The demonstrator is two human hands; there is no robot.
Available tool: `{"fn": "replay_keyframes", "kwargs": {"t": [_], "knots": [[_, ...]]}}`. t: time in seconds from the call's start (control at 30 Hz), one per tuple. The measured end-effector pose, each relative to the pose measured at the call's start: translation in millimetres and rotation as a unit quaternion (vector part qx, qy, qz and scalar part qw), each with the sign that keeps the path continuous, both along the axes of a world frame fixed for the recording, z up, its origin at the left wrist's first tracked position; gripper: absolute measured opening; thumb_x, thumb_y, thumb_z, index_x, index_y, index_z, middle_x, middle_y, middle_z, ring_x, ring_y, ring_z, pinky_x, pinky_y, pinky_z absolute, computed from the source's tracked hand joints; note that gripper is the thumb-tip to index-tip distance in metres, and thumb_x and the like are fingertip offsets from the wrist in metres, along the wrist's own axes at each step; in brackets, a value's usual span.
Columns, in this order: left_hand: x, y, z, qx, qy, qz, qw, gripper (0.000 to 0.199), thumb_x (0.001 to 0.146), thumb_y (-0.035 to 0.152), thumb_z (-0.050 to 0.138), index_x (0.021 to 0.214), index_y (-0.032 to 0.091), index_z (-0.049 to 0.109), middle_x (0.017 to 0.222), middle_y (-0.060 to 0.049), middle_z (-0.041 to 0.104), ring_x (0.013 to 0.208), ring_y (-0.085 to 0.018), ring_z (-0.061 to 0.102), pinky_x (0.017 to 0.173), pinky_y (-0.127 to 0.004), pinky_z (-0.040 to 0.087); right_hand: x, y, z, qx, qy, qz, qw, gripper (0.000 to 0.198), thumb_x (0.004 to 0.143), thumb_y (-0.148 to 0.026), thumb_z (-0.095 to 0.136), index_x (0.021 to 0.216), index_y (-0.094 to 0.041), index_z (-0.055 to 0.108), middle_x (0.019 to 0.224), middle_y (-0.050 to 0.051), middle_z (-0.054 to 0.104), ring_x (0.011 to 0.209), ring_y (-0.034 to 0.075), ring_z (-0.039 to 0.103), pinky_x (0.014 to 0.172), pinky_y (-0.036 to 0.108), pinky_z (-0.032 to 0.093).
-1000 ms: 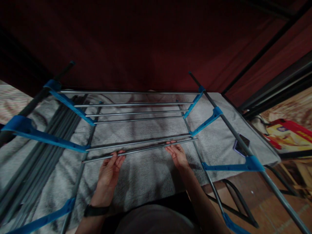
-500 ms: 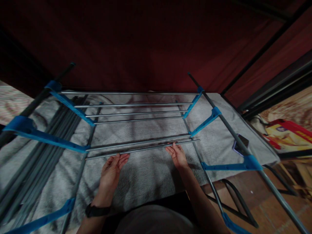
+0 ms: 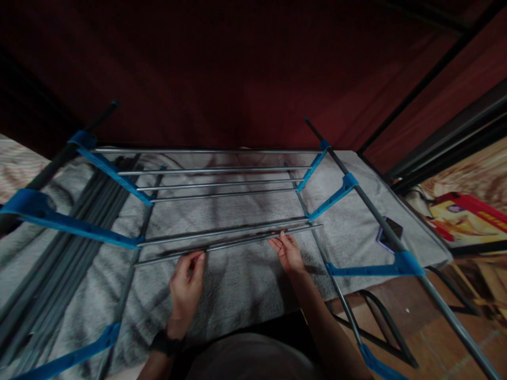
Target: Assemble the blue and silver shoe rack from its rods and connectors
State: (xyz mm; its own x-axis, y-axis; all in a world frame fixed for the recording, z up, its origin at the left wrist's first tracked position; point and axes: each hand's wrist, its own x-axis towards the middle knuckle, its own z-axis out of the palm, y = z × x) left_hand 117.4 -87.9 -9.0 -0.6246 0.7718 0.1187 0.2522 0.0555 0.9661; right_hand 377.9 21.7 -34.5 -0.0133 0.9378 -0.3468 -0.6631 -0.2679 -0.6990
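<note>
Thumb and fingers of the left hand and right hand pinch a loose metal tube toward the near edge of the grey fleece blanket. Slim, straight and smooth, it should handle light, stiff and slightly slippery, best held near both ends. Ribless blue plastic brackets flank the rumpled, soft-napped fleece.

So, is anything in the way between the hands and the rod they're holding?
Nothing visible: the left hand and right hand both touch the held rod. The next rod is just beyond, not between.
</note>
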Motion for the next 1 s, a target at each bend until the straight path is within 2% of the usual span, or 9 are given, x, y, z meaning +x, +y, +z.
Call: {"fn": "replay_keyframes", "kwargs": {"t": [0.07,0.13,0.3,0.4,0.47,0.7,0.87,1.0], "knots": [[-1,-2,-1.3,0.022,0.128,-0.032,0.991,0.020,0.082,0.037,0.073,0.099,0.027,0.076,0.102,-0.006,0.070,0.101,-0.026,0.059,0.099,-0.036,0.040,0,0,0,0.003,-0.002,0.003,1.000,0.028,0.072,-0.036,0.088,0.081,-0.023,0.065,0.082,-0.001,0.077,0.074,0.015,0.074,0.085,0.036,0.062],[-3,-1,-4.0,0.018,0.223,-0.053,0.973,0.022,0.085,0.039,0.071,0.103,0.028,0.076,0.109,-0.008,0.070,0.106,-0.029,0.057,0.105,-0.042,0.033,1,0,-1,0.007,0.001,0.004,1.000,0.028,0.072,-0.036,0.088,0.079,-0.023,0.065,0.080,-0.002,0.076,0.074,0.015,0.074,0.085,0.035,0.062],[-6,5,-12.8,-0.003,0.327,-0.118,0.938,0.025,0.090,0.040,0.063,0.110,0.029,0.074,0.109,-0.010,0.072,0.106,-0.031,0.058,0.106,-0.045,0.028,1,0,-1,0.011,0.002,0.011,1.000,0.029,0.071,-0.036,0.088,0.079,-0.023,0.063,0.079,-0.003,0.076,0.073,0.014,0.073,0.082,0.032,0.062],[-9,6,-17.1,-0.003,0.329,-0.171,0.929,0.026,0.092,0.039,0.059,0.111,0.028,0.074,0.099,-0.009,0.074,0.097,-0.030,0.060,0.102,-0.043,0.030,2,0,-1,0.014,-0.002,0.015,1.000,0.028,0.072,-0.036,0.087,0.081,-0.023,0.064,0.081,-0.003,0.076,0.074,0.014,0.073,0.080,0.032,0.062],[-11,7,-18.7,-0.004,0.303,-0.183,0.935,0.026,0.091,0.038,0.060,0.109,0.028,0.074,0.096,-0.009,0.074,0.093,-0.030,0.061,0.098,-0.041,0.033,2,0,-1,0.014,-0.004,0.019,1.000,0.026,0.073,-0.036,0.086,0.082,-0.024,0.065,0.084,-0.002,0.077,0.076,0.015,0.073,0.080,0.032,0.062],[-13,9,-17.4,-0.010,0.261,-0.196,0.945,0.024,0.087,0.035,0.064,0.107,0.029,0.075,0.098,-0.009,0.075,0.093,-0.029,0.064,0.093,-0.039,0.038,3,-1,-3,0.039,-0.012,0.055,0.998,0.023,0.076,-0.033,0.082,0.095,-0.027,0.071,0.095,0.001,0.078,0.091,0.017,0.073,0.088,0.034,0.060],[-13,10,-20.4,-0.009,0.304,-0.222,0.926,0.029,0.091,0.039,0.061,0.114,0.028,0.073,0.100,-0.009,0.074,0.094,-0.028,0.065,0.092,-0.038,0.040,4,-2,-3,0.034,-0.034,0.061,0.997,0.021,0.077,-0.033,0.080,0.095,-0.027,0.072,0.095,0.003,0.078,0.091,0.020,0.073,0.090,0.039,0.060],[-14,9,-22.2,-0.011,0.278,-0.205,0.938,0.027,0.086,0.041,0.068,0.109,0.030,0.074,0.094,-0.008,0.074,0.090,-0.028,0.064,0.092,-0.038,0.040,4,-4,0,0.039,-0.038,0.076,0.996,0.025,0.074,-0.030,0.081,0.097,-0.027,0.073,0.098,0.002,0.079,0.091,0.018,0.073,0.089,0.035,0.060]]}}
